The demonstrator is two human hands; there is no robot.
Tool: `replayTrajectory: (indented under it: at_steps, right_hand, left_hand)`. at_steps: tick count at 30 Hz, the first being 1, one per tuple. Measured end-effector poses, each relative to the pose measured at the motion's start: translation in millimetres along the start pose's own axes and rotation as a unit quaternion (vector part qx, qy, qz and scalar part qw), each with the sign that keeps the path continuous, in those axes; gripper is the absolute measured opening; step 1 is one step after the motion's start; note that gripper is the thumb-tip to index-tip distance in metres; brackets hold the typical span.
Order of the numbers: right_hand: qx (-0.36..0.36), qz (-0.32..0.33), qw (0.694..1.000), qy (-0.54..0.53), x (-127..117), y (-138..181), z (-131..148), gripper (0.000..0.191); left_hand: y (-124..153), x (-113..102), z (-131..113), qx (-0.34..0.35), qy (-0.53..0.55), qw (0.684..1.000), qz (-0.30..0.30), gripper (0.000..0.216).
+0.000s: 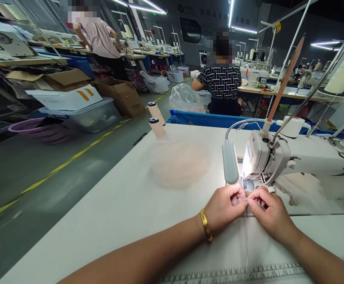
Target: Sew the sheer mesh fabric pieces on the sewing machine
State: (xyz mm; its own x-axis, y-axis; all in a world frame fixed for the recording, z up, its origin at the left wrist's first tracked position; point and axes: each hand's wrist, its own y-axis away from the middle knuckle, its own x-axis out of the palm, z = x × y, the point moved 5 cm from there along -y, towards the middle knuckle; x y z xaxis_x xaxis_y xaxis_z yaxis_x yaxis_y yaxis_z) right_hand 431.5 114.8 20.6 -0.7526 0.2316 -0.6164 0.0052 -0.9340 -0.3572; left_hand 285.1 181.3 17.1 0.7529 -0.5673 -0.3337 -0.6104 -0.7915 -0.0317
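Note:
My left hand (225, 206), with a gold bangle at the wrist, and my right hand (268, 212) meet in front of the presser foot of a white sewing machine (296, 157). Both pinch a thin, nearly see-through piece of fabric (247, 221) that lies on the white table (115, 213) and runs back toward me. The fingers of both hands are closed on its far edge, just short of the needle area. A grey lamp on a gooseneck (230, 162) hangs beside my left hand.
A pile of pale pink sheer pieces (180, 163) lies left of the machine, with two thread cones (157, 120) behind it. A printed ruler (248, 274) runs along the table's near edge. A seated person (222, 85) works ahead; another stands far left among boxes.

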Motion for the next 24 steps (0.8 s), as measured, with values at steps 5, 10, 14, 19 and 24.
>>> replayTrajectory:
  at_steps: [5,10,14,19,24]
  right_hand:
    - [-0.003,-0.008,1.0,0.009,0.1,0.6,1.1,0.017]
    - [-0.021,-0.009,1.0,0.019,-1.1,0.0,5.5,0.018]
    - [-0.03,-0.009,0.999,0.024,-2.1,-0.7,8.3,0.017]
    - [-0.038,-0.012,0.999,0.019,-3.3,-0.1,9.4,0.018]
    - [-0.005,-0.002,1.0,0.024,-1.2,-0.2,4.6,0.019]
  left_hand:
    - [-0.1,0.7,-1.7,0.039,0.015,0.999,-0.016,0.018]
    - [1.7,1.3,0.6,-0.006,0.019,1.0,-0.014,0.017]
    - [0.9,2.2,-0.8,-0.03,0.054,0.998,0.012,0.026]
    - [-0.8,2.1,-0.1,-0.043,0.038,0.998,0.037,0.018]
    - [-1.4,-3.0,-3.5,0.007,-0.023,1.0,0.007,0.02]
